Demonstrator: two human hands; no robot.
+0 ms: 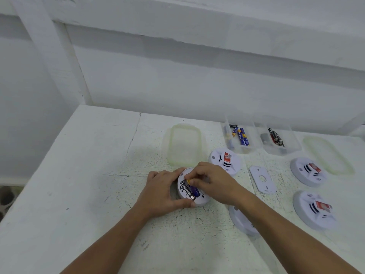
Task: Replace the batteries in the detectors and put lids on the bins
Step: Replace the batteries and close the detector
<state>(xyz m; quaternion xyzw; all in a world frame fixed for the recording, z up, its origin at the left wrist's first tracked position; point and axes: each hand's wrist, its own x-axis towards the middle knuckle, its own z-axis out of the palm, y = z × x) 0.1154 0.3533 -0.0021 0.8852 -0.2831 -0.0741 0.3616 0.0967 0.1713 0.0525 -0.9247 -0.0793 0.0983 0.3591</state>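
Your surface (88,175) is painted white, scuffed and cracked. At the back, two open-topped clear bins stand side by side, left bin (254,135) and right bin (292,143), with batteries (243,137) in both. One lid (184,145) lies left of them, a second lid (327,155) to the right. Nearer you:
- the opened detector (203,199)
- a rear detector (225,162) just behind it
- a near detector (242,222)
- an upper right detector (308,172)
- a lower right detector (314,209)
- a loose cover plate (262,179) between them

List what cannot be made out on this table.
Head view only:
Battery in the open detector: seating covered by fingers of the right hand.
Detector under the right forearm: mostly hidden by that arm.
Loose batteries in the left bin and right bin: labels too small, blurred.
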